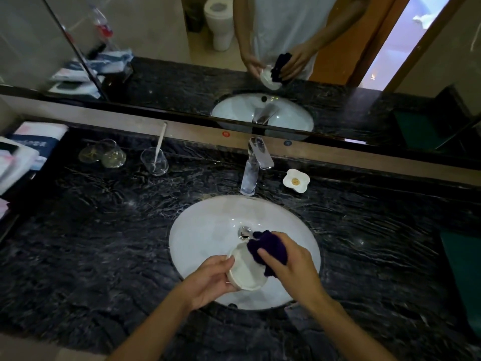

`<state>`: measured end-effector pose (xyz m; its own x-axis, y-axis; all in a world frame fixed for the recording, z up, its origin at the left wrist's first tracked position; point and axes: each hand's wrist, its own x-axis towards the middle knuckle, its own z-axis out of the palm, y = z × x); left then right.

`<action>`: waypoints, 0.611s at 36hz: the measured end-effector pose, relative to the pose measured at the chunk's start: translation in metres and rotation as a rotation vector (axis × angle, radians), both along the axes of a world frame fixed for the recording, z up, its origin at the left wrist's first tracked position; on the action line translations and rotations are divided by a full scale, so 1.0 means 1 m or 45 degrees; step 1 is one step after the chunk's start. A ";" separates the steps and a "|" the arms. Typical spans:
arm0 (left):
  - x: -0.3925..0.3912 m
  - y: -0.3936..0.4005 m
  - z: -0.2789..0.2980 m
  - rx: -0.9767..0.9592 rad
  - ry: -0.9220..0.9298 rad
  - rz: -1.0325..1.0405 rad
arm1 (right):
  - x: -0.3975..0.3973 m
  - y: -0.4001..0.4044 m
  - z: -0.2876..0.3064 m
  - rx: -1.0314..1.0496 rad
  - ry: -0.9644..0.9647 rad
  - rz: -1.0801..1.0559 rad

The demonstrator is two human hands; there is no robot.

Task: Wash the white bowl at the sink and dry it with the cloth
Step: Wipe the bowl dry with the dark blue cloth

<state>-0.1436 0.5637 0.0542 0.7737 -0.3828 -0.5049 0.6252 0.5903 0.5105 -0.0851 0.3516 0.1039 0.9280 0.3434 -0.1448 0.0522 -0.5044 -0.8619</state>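
Over the white oval sink (203, 230) I hold the white bowl (246, 272), tilted with its inside facing right. My left hand (210, 280) grips its left rim and underside. My right hand (291, 267) is closed on a dark purple cloth (265, 247), which presses into the upper right part of the bowl and hides that part. The chrome tap (253, 168) stands behind the basin with no water seen running.
Black marble counter (104, 243) surrounds the sink. A flower-shaped soap dish (296, 180) sits right of the tap. Glass tumblers (154, 161) and upturned glasses (104, 153) stand at the back left, folded towels (28, 149) at far left. A green object (466, 267) lies at right. A mirror runs behind.
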 end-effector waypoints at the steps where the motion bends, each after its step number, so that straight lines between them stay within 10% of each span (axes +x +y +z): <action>1: 0.001 -0.002 0.000 -0.002 0.007 0.001 | -0.001 0.002 -0.001 -0.051 -0.108 -0.001; 7: 0.006 -0.017 -0.001 0.017 0.035 0.036 | -0.028 0.024 -0.022 -0.415 -0.290 0.308; 15: -0.008 -0.008 -0.016 -0.039 0.030 0.128 | -0.024 0.020 -0.011 -0.151 -0.058 0.495; 22: -0.007 -0.013 -0.014 -0.048 0.055 0.106 | 0.004 0.003 0.010 -0.619 -0.374 1.056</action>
<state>-0.1508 0.5511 0.0399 0.7816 -0.3371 -0.5248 0.5939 0.6594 0.4610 -0.0808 0.3551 0.1139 0.4438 0.8620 -0.2449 0.7241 -0.5059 -0.4687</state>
